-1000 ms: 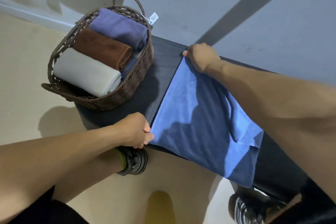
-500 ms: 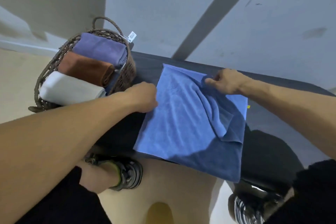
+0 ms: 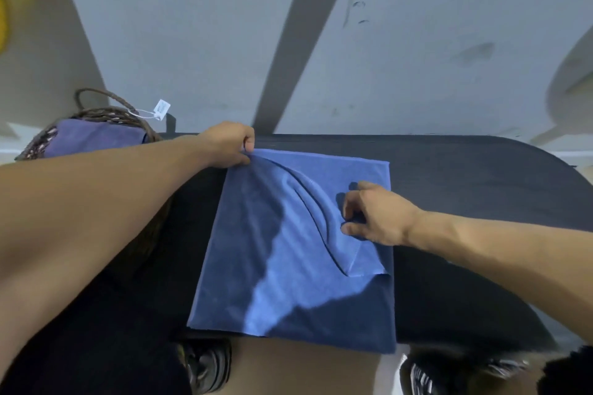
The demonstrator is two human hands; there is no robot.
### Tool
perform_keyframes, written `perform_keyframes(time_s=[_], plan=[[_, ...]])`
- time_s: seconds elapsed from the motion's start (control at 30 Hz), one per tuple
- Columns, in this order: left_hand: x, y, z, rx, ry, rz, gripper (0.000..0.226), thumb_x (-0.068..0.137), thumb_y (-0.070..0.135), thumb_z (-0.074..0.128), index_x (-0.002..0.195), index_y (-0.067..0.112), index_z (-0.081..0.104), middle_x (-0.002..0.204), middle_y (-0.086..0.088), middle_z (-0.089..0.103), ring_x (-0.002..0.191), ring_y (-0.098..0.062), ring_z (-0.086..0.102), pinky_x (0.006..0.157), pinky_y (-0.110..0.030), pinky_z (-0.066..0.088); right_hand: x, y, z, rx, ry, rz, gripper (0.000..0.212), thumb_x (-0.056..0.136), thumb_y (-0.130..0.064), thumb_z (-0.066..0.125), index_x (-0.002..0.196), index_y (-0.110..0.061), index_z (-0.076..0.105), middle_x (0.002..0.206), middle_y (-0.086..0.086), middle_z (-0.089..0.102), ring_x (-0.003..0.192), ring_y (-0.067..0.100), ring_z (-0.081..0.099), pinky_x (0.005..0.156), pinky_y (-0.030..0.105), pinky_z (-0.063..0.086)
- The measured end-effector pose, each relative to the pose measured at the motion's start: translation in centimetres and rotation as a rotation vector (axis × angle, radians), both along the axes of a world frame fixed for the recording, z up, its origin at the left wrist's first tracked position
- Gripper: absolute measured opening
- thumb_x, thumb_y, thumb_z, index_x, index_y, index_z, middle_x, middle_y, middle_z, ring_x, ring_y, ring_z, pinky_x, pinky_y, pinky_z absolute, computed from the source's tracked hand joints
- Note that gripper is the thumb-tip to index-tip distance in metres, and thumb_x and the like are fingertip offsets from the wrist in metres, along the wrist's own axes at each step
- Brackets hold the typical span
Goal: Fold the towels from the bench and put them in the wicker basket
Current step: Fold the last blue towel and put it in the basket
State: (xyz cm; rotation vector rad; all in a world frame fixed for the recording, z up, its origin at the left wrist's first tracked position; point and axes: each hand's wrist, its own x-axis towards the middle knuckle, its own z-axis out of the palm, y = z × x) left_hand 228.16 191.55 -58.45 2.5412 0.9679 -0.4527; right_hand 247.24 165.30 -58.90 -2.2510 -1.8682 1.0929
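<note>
A blue towel (image 3: 282, 250) lies folded flat on the dark bench (image 3: 475, 183), with a curved crease running down its right half. My left hand (image 3: 229, 146) pinches the towel's far left corner. My right hand (image 3: 373, 215) rests on the towel's right side, thumb and fingers nipping the fabric beside the crease. The wicker basket (image 3: 96, 114) stands at the bench's left end, mostly hidden behind my left forearm; a purple folded towel (image 3: 93, 136) shows inside it.
A grey wall rises right behind the bench. A white tag (image 3: 161, 108) hangs from the basket handle. My shoes (image 3: 205, 362) stand on the floor below the bench's near edge. The towel's near edge overhangs the bench front.
My left hand has moved from the towel's left edge up to its far left corner. My right hand has shifted down along the right side. The view has tilted up and right.
</note>
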Motion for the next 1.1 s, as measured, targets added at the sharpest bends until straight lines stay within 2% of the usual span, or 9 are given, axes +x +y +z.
perform_keyframes(time_s=[0.17, 0.33, 0.43, 0.57, 0.67, 0.77, 0.9, 1.03, 1.1], plan=[[0.2, 0.3, -0.1, -0.01, 0.007, 0.046, 0.019, 0.076, 0.013, 0.079, 0.084, 0.019, 0.063, 0.074, 0.009, 0.052, 0.079, -0.018, 0.052, 0.069, -0.025, 0.038, -0.6, 0.9, 0.2, -0.062, -0.051, -0.053, 0.03, 0.081, -0.033, 0.072, 0.089, -0.026, 0.044, 0.083, -0.008, 0.055, 0.08, 0.022, 0.057, 0.07, 0.038, 0.053], [0.3, 0.8, 0.1, -0.03, -0.008, 0.062, 0.022, 0.071, 0.013, 0.084, 0.077, 0.02, 0.064, 0.068, 0.011, 0.055, 0.071, -0.016, 0.052, 0.066, -0.025, 0.038, -1.5, 1.2, 0.7, -0.109, -0.07, 0.061, 0.009, 0.088, -0.022, 0.059, 0.087, -0.016, 0.053, 0.098, 0.004, 0.057, 0.082, 0.025, 0.054, 0.057, 0.029, 0.036], [0.1, 1.3, 0.4, -0.06, -0.029, 0.088, 0.024, 0.071, 0.011, 0.084, 0.069, 0.024, 0.063, 0.067, 0.007, 0.061, 0.068, -0.014, 0.055, 0.062, -0.023, 0.038, -0.9, 1.6, 2.0, -0.179, -0.039, 0.088, 0.019, 0.092, -0.024, 0.053, 0.076, -0.021, 0.044, 0.085, -0.003, 0.054, 0.073, 0.02, 0.05, 0.053, 0.025, 0.032], [0.0, 1.6, 0.4, -0.064, -0.038, 0.124, 0.019, 0.078, 0.008, 0.078, 0.07, 0.022, 0.068, 0.068, 0.007, 0.065, 0.064, -0.005, 0.055, 0.067, -0.02, 0.038, 1.7, 2.8, 3.8, -0.165, 0.038, -0.132, 0.019, 0.089, -0.033, 0.057, 0.077, -0.02, 0.049, 0.067, 0.0, 0.065, 0.059, 0.016, 0.063, 0.053, 0.026, 0.043], [0.0, 1.8, 0.4, -0.086, -0.003, 0.128, 0.02, 0.084, 0.009, 0.072, 0.071, 0.021, 0.064, 0.071, 0.009, 0.063, 0.07, -0.01, 0.055, 0.07, -0.021, 0.038, 4.4, 3.7, 4.0, -0.032, 0.144, -0.424, 0.011, 0.084, -0.02, 0.068, 0.084, -0.018, 0.057, 0.075, 0.007, 0.068, 0.057, 0.023, 0.068, 0.051, 0.027, 0.053], [0.1, 1.9, 0.2, -0.093, 0.002, 0.141, 0.021, 0.087, 0.006, 0.064, 0.072, 0.02, 0.059, 0.073, 0.008, 0.06, 0.073, -0.015, 0.054, 0.07, -0.024, 0.038, 6.6, 3.7, 3.2, -0.02, 0.323, -0.699, 0.021, 0.084, -0.01, 0.074, 0.1, -0.01, 0.06, 0.084, 0.009, 0.064, 0.059, 0.019, 0.064, 0.049, 0.027, 0.057], [0.2, 1.9, 0.3, -0.077, 0.006, 0.126, 0.025, 0.088, 0.003, 0.056, 0.072, 0.021, 0.052, 0.075, 0.006, 0.056, 0.075, -0.018, 0.05, 0.066, -0.027, 0.036, 7.9, 3.0, 1.1, -0.072, 0.217, -0.693, 0.013, 0.088, -0.013, 0.069, 0.096, -0.004, 0.07, 0.079, 0.011, 0.068, 0.071, 0.023, 0.062, 0.071, 0.039, 0.06], [0.4, 2.1, 0.1, -0.037, -0.006, 0.147, 0.026, 0.085, -0.002, 0.054, 0.071, 0.02, 0.053, 0.074, 0.005, 0.057, 0.073, -0.017, 0.05, 0.06, -0.026, 0.036, 7.8, 3.5, 0.6, -0.056, 0.17, -0.733, 0.021, 0.095, -0.02, 0.055, 0.08, -0.012, 0.067, 0.075, 0.01, 0.07, 0.074, 0.031, 0.071, 0.061, 0.032, 0.06], [0.5, 2.0, 0.0, -0.032, -0.006, 0.152, 0.025, 0.086, -0.001, 0.056, 0.071, 0.019, 0.055, 0.074, 0.006, 0.058, 0.074, -0.016, 0.052, 0.063, -0.026, 0.037, 7.7, 3.7, 0.6, -0.069, 0.107, -0.709, 0.028, 0.097, -0.022, 0.05, 0.078, -0.008, 0.066, 0.073, 0.011, 0.07, 0.063, 0.029, 0.069, 0.052, 0.028, 0.055]])
